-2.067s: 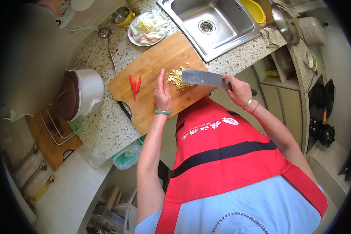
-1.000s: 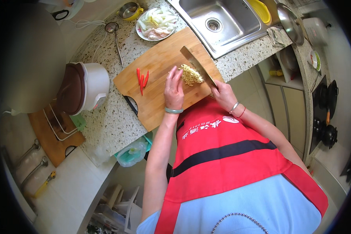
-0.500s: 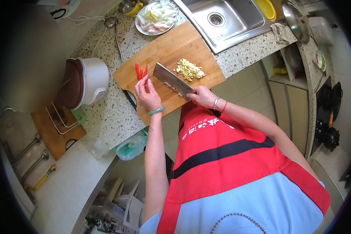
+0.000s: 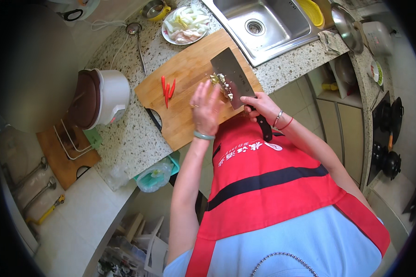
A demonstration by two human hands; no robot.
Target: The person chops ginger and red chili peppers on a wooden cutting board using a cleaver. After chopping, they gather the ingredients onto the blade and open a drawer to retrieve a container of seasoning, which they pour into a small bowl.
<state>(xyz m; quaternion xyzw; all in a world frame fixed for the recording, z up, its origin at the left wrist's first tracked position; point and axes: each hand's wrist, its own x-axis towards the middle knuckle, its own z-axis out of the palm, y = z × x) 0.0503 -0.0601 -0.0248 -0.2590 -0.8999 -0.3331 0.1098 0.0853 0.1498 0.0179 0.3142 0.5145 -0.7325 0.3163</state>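
1. From where I stand, the right hand (image 4: pixel 260 109) is wrapped firmly around the black handle of a broad grey steel cleaver (image 4: pixel 232 74), with the thumb toward the blade's base, I think for better control.
2. The left hand (image 4: pixel 205 108) is stretched out with its fingers loosely spread, pinching nothing that I can see. It is beside the small pale-yellow chopped pieces (image 4: pixel 221 85), perhaps to keep them gathered against the blade. Blur hides whether it touches them.
3. These pieces lie along the blade's edge, on the right part of a large light-brown wooden cutting board (image 4: pixel 192 67). Some seem to be on the flat steel.
4. The board reaches past the front of the speckled stone bench (image 4: pixel 125 154), toward the bright red apron (image 4: pixel 263 184), probably so the work is near the body.
5. Three slim red chillies (image 4: pixel 167 94) lie at the left, well apart from the blade, maybe to stay out of its way.
6. I count one cleaver, one round white plate (image 4: pixel 167 37) of pale slices (image 4: pixel 186 21), and two wooden boards, including a darker brown one (image 4: pixel 74 173). The chopped pieces and slices I cannot count exactly.
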